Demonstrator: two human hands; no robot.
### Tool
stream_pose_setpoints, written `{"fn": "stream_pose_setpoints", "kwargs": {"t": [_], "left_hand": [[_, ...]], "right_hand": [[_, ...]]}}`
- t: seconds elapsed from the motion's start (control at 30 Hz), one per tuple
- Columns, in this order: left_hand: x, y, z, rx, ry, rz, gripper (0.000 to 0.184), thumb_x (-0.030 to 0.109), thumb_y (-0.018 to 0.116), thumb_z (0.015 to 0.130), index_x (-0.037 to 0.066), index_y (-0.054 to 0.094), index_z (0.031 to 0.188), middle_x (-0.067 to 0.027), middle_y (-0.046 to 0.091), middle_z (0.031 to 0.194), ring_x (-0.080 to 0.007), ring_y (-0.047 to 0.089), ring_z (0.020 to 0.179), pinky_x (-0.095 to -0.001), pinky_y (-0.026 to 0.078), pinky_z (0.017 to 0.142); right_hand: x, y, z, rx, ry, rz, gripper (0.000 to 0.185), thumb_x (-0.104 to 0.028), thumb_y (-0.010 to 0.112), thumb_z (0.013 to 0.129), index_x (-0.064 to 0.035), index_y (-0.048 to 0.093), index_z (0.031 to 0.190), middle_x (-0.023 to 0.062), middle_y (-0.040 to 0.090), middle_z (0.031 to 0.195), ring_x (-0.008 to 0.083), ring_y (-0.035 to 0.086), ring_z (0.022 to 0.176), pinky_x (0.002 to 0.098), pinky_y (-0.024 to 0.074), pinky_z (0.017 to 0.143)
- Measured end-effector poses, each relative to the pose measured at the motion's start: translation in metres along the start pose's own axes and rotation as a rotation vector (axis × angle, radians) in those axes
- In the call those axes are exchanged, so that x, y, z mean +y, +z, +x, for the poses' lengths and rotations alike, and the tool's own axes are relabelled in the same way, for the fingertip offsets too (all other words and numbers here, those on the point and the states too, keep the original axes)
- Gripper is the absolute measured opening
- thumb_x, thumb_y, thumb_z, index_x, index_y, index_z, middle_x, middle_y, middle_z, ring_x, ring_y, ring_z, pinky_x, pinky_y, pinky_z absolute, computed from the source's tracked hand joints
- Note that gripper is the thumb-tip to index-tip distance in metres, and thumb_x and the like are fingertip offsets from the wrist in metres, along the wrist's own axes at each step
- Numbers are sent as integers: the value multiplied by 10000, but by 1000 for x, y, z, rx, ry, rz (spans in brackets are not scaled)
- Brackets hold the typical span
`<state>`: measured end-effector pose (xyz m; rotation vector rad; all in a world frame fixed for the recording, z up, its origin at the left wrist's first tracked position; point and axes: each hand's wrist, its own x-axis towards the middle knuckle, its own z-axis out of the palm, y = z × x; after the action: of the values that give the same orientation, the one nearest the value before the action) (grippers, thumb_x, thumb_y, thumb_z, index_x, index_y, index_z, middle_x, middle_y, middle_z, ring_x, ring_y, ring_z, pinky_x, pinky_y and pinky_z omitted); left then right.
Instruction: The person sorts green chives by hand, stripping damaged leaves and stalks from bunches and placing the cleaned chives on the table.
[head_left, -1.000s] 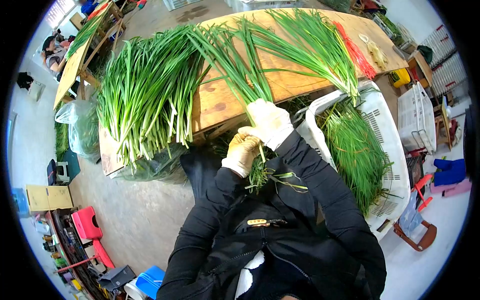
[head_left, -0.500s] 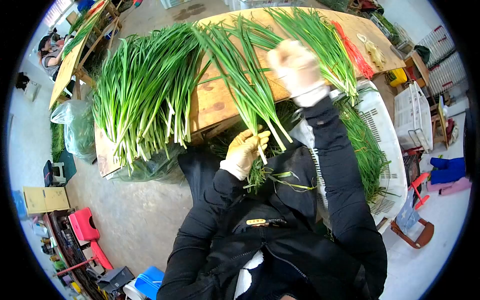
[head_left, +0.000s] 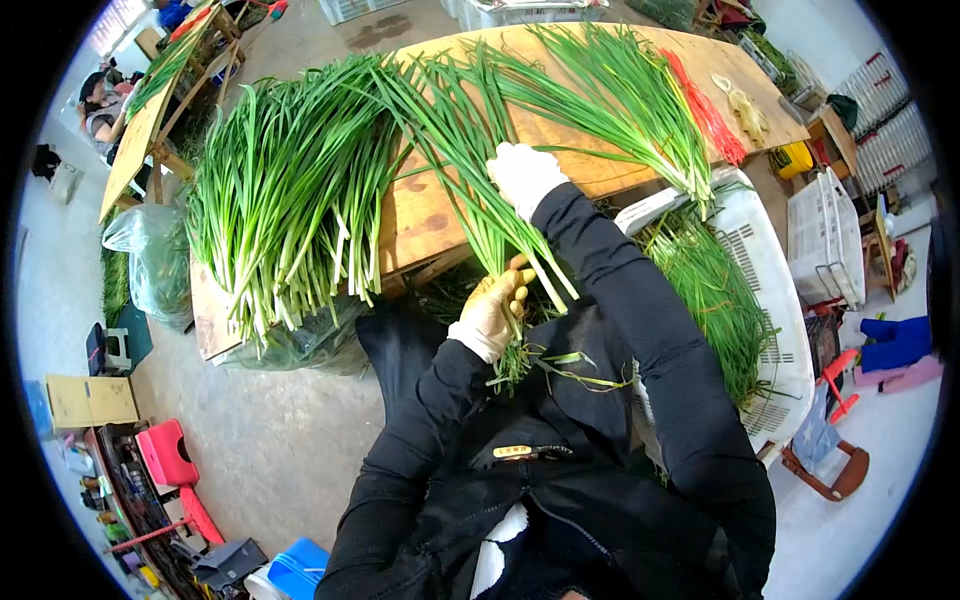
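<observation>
Left hand (head_left: 490,309) grips green stalks (head_left: 489,248); right hand (head_left: 527,180) alongside, palm hidden, hold unclear.

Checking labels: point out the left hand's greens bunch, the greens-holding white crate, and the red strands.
Bunch of long-leaved greens (head_left: 487,246): head view, on its pale stems.
White slotted crate (head_left: 793,352): head view, on its right wall.
Bundle of red strands (head_left: 705,112): head view, on its middle.
</observation>
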<state>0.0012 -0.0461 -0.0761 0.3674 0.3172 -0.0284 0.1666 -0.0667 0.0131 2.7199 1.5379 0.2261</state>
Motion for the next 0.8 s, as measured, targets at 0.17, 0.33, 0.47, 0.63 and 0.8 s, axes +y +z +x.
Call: {"fn": "stream_pose_setpoints", "kwargs": {"t": [0.17,0.33,0.47,0.63,0.8], "left_hand": [[3,0,1,-80,7,40,391,126,535,811,-10,424,1160,-119,547,1058,-60,505,633,-128,435,504],[4,3,-3,-58,0,76,373,162,536,820,16,446,1152,-82,564,1023,-65,524,683,-150,439,539],[11,8,-13,19,5,75,379,284,535,822,71,471,1129,-73,557,1060,-133,540,833,-261,443,699],[26,-15,-12,103,151,314,185,257,571,807,98,566,901,21,583,756,-95,536,691,-252,432,653],[36,6,-1,296,304,584,175,208,656,746,61,565,774,10,545,602,-65,493,500,-162,403,472]], "right_hand": [[14,-19,29,27,97,357,203,-269,532,742,-112,605,849,138,540,774,276,558,803,377,450,734],[42,-69,46,481,-241,1399,183,-219,529,833,-50,587,875,19,616,835,123,533,699,255,429,704],[52,-142,-44,274,-206,1553,205,-219,522,838,-34,556,920,74,611,885,49,526,723,152,405,607],[61,-93,-129,-445,-205,1065,351,-180,561,785,-39,495,1099,82,551,986,138,500,831,243,416,737],[41,-26,-145,-156,299,847,536,-291,655,708,-21,464,1130,118,567,962,214,539,904,290,415,793]]}}
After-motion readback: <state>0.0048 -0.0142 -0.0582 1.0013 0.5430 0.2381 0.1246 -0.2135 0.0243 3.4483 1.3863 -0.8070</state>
